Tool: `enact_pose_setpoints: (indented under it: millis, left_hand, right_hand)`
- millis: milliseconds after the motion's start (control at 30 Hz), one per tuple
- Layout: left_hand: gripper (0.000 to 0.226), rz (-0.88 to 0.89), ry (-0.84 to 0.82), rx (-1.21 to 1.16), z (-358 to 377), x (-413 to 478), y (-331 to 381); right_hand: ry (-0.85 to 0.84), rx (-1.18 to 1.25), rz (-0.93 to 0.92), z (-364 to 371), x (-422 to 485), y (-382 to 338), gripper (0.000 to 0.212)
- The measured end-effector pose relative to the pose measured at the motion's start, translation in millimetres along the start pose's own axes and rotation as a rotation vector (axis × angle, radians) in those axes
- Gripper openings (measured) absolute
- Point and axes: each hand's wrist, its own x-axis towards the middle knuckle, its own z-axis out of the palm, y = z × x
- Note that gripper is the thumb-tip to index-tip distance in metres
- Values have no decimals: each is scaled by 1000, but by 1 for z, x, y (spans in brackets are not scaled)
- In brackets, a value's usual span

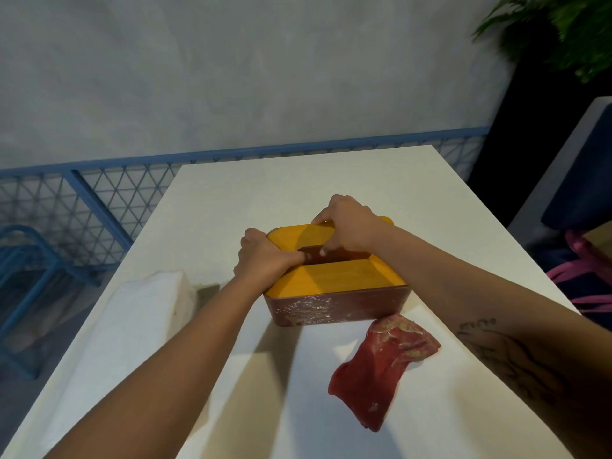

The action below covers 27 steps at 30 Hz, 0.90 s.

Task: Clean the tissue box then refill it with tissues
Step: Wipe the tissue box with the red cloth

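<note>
A dark red tissue box (334,308) with a yellow wooden lid (341,276) stands in the middle of the white table (430,200). Its front wall carries pale smears. My left hand (265,256) grips the lid's left end, with the thumb at the slot. My right hand (347,223) holds the lid's far edge, and one finger reaches into the slot (331,256). A crumpled red cloth (381,366) with pale stains lies on the table in front of the box, to the right. A white pack of tissues (132,323) lies along the table's left edge.
A blue metal railing with mesh (109,193) runs behind and left of the table, against a grey wall. A dark planter with a green plant (563,31) stands at the far right. A blue seat and pink straps (583,270) sit right of the table.
</note>
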Motion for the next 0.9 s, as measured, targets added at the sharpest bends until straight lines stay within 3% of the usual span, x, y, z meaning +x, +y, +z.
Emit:
enact_pose_setpoints:
  millis: [167,367,433,600,733,800,900]
  left_hand:
    - [73,-46,-15,-158,5,4,-2]
    - [81,-58,-36,-194,3,3,-1]
    - [85,-56,-44,-202,3,2,-1]
    - [79,-47,-34,-203,4,5,-4]
    - [82,-60,-30,-206,5,8,-4]
    - [84,-67,-25,-207,5,9,-5]
    - [86,-59,-29,-208,5,9,-5]
  right_hand:
    - [-1,14,-3,2,-1,2,66]
    - [-48,57,-3,-3,-11,11,75]
    - [1,124,54,-7,-19,19,69]
    - [338,412,394,-15,-56,46,50]
    - [224,478,426,-1,-96,54,37]
    - [263,548,440,5,-111,52,33]
    - [361,886,506,9,-133,49,32]
